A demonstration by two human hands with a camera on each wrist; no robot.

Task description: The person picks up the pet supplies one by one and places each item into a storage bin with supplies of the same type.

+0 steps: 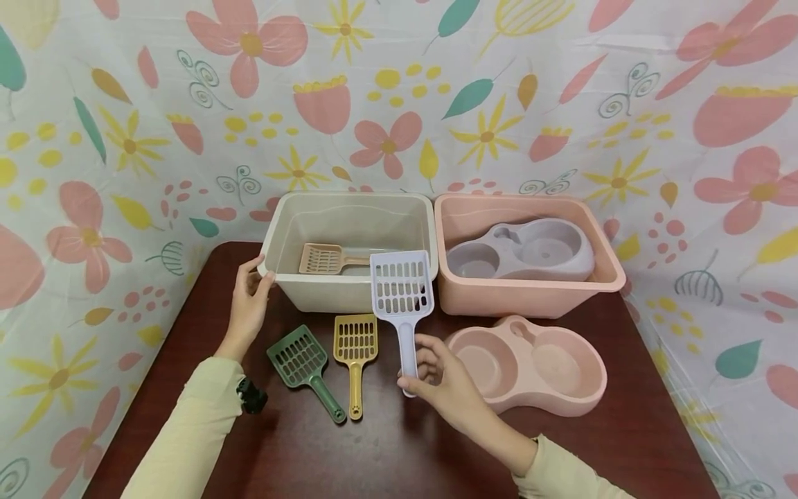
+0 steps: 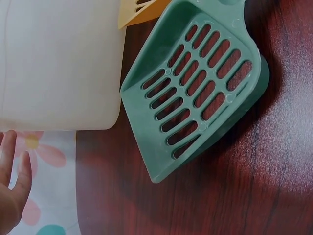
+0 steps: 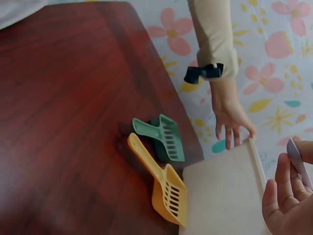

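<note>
My right hand [image 1: 445, 384] holds a lilac litter scoop [image 1: 407, 339] by its handle, slotted head upward. The scoop overlaps the front right corner of an off-white litter bin [image 1: 330, 294] in the head view. My left hand [image 1: 248, 308] is at that bin's left rim, its fingers fairly straight in the right wrist view. Inside the bin lies a peach litter scoop [image 1: 354, 261]. On the table in front of it are a green litter scoop [image 1: 323, 394] and a yellow litter scoop [image 1: 355, 388]. The green one [image 2: 142, 117] fills much of the left wrist view.
A pink bin [image 1: 499, 301] stands right of the off-white one, with a lilac double bowl [image 1: 506, 249] inside. In front of it sits a pink double bowl [image 1: 530, 367] on the dark red table [image 1: 299, 461]. A flower-patterned sheet [image 1: 386, 90] hangs behind and at the sides.
</note>
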